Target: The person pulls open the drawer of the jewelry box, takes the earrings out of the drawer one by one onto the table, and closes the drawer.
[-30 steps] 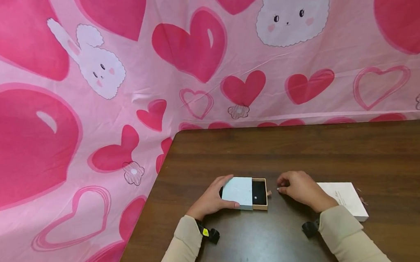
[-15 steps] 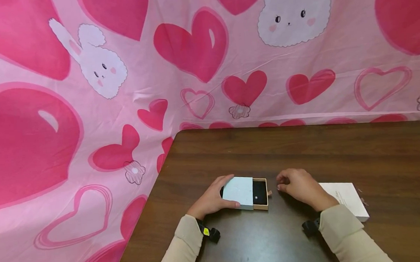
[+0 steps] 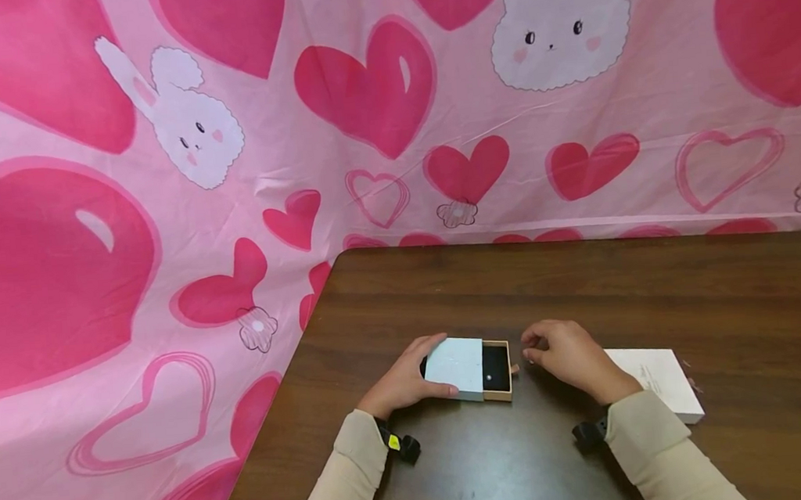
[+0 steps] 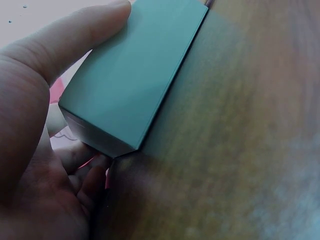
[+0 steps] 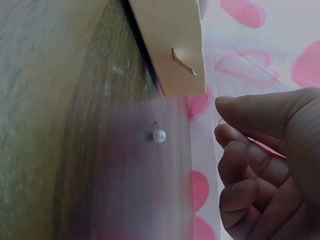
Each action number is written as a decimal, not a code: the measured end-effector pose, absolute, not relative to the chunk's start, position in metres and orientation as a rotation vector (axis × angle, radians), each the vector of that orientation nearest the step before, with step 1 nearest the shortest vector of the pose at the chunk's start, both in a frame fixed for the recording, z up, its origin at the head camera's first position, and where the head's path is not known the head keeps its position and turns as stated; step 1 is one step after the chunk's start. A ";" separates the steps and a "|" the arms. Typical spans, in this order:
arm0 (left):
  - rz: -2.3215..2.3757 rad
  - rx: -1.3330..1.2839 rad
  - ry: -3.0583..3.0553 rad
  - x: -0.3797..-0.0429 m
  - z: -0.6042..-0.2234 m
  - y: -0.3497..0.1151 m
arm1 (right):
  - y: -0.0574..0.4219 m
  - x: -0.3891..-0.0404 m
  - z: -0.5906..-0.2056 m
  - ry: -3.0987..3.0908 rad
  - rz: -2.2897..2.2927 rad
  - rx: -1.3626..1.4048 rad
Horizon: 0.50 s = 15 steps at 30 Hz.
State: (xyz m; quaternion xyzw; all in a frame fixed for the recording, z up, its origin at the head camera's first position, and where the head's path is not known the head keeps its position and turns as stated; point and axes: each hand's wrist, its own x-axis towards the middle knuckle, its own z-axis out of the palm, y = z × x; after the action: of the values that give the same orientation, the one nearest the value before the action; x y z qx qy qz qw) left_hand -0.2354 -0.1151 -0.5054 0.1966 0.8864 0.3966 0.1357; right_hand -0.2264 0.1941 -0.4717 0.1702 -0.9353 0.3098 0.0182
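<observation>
1. Across three to seven o'clock: the surface (image 3: 460,284).
2. Right hand (image 3: 573,356), thumb and forefinger barely parted; cannot tell whether it pinches the fine strand (image 5: 220,120).
3. Left hand (image 3: 405,377) clasps the blue box (image 3: 454,367) from nine o'clock, presumably steadying its part-open drawer (image 5: 170,40).
4. Pearl (image 5: 159,135): three o'clock from the box.

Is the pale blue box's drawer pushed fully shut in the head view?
No, the tan drawer juts out of the pale blue cover on the side nearest the right hand, leaving black lining exposed.
</observation>
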 end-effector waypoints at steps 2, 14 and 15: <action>1.149 0.566 2.566 -0.235 -0.505 -0.115 | 0.193 -0.226 -0.472 -2.902 0.975 0.523; 1.164 0.538 2.554 -0.234 -0.505 -0.115 | 0.189 -0.223 -0.469 -2.883 0.964 0.532; 1.163 0.540 2.554 -0.234 -0.505 -0.115 | 0.189 -0.223 -0.469 -2.883 0.965 0.530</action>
State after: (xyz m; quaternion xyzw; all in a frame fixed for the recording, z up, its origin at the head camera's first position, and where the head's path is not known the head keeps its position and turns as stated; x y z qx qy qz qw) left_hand -0.2341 -0.1147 -0.5049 0.1870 0.8847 0.4028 0.1414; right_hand -0.2233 0.1888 -0.4690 0.1717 -0.9339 0.3125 0.0275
